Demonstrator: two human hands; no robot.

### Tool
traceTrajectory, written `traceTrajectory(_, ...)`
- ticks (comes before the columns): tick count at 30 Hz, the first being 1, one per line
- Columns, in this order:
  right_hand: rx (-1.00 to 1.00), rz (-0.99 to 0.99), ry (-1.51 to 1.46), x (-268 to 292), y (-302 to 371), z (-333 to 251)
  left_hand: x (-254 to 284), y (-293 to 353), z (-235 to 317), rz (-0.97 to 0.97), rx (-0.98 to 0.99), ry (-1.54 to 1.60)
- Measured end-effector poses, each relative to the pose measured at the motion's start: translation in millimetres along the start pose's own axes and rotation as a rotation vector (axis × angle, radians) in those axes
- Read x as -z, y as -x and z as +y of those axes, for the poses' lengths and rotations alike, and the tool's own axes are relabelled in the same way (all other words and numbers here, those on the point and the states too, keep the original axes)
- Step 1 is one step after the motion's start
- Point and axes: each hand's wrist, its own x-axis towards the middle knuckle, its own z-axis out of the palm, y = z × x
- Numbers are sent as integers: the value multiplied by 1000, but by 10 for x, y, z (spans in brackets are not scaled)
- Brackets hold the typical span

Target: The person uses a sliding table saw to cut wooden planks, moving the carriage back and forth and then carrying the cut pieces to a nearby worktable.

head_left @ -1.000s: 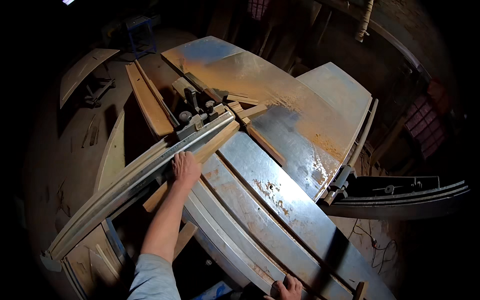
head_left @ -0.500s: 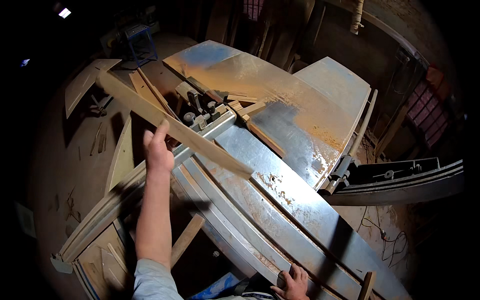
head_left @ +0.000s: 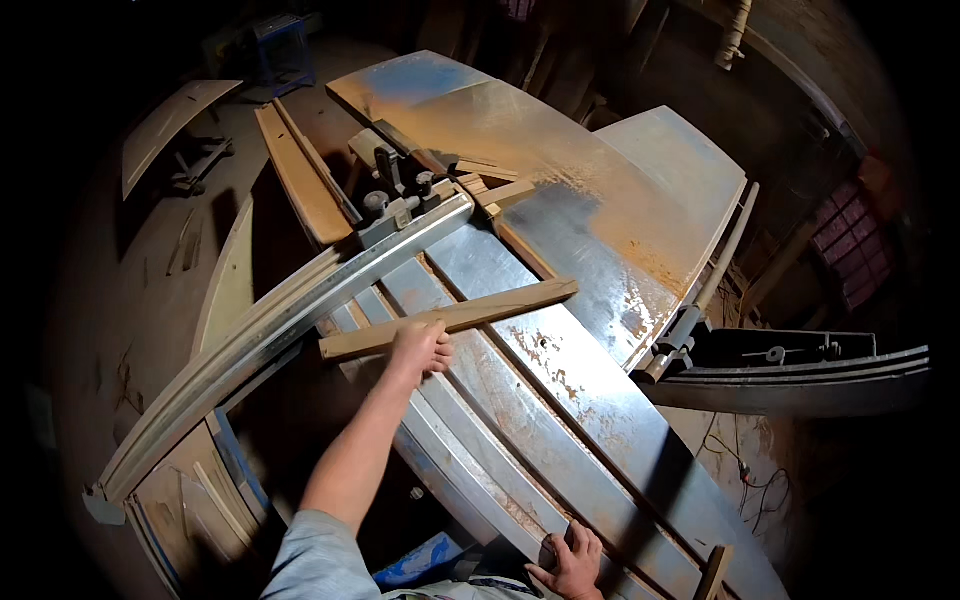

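Observation:
My left hand [head_left: 421, 350] is closed on a wooden strip [head_left: 510, 302], with its fingers curled at the near edge. The strip lies crosswise over the grooved metal sliding table [head_left: 590, 365] of what looks like a table saw. Its left end is near the long metal fence [head_left: 330, 265], and its right end reaches the table's far side. At the table's near edge, my right hand [head_left: 570, 562] lies on the metal, fingers partly spread and holding nothing.
Small wood offcuts [head_left: 495, 190] lie beside the clamp-like fittings [head_left: 385, 200] near the fence. Sawdust covers part of the wide machine top [head_left: 560, 150]. A short wooden piece [head_left: 714, 573] stands at the lower right. Boards [head_left: 300, 185] lie beyond the fence.
My left hand has swung the wooden strip round and lowered it from above the fence onto the sliding table. The right hand has stayed at the table edge.

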Motion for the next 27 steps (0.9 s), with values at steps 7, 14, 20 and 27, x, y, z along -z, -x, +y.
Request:
traceTrajectory(7,28,11,15,-6,6,-12,480,249,85,392,-742,-1224)
traceTrajectory(14,75,55,12,-58,24,20,406,-195,19,536,-878,-1070)
traceTrajectory(20,65,20,0,15,28,-64,371,-425,87,593,-834,-1046)
traceTrajectory(27,38,-2,-16,61,66,-121,315,-520,148,573,-801,-1047)
